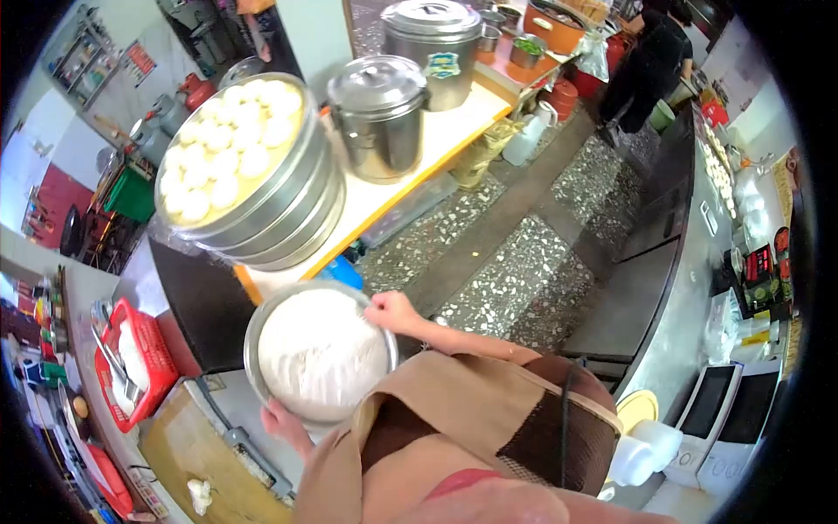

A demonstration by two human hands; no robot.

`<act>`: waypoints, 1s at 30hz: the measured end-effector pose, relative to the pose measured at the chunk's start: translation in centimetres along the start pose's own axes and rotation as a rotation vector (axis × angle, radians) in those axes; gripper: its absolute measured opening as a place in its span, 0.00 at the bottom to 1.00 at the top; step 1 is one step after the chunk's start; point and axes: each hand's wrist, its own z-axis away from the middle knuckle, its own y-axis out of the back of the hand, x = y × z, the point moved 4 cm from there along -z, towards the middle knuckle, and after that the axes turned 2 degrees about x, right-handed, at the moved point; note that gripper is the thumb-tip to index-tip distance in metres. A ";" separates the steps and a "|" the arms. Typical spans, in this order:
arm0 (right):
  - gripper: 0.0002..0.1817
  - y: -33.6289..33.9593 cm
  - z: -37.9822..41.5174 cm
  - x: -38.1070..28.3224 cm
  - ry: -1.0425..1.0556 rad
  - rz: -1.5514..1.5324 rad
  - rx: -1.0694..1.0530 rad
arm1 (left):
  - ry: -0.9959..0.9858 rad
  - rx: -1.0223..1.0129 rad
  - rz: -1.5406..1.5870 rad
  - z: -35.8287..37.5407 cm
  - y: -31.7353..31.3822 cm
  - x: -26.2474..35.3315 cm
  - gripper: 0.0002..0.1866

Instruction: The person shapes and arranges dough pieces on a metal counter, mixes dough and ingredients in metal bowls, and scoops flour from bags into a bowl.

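Note:
A round metal bowl (253, 356) heaped with white powder that looks like flour (321, 349) is held close in front of my body. My right hand (393, 313) is closed on its rim at the upper right. At the lower left side, my left hand (285, 424) grips the bowl too, its fingers partly hidden by the bowl and my wrist low in the view. Just beyond the bowl, a stack of metal steamers (284, 214) carries round white buns (225, 148) on its top tier.
Two lidded metal pots (380, 131) (434, 44) stand on a light counter (463, 131) beyond the steamers. To the left are a red basket (161, 362) of white powder and a board (188, 445) with a dough scrap (200, 494). A person (650, 65) stands far down the aisle.

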 end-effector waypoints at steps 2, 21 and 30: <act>0.16 7.7 -1.0 1.3 -0.073 0.009 0.147 | -0.100 -0.125 0.011 0.3 -7.6 5.7 0.12; 0.12 54.6 -13.1 10.8 -0.401 0.001 1.108 | -0.509 -0.948 0.097 7.2 -72.0 34.6 0.11; 0.16 72.1 -22.7 12.1 -0.304 -0.025 1.188 | -0.363 -0.982 0.114 12.9 -87.1 45.1 0.12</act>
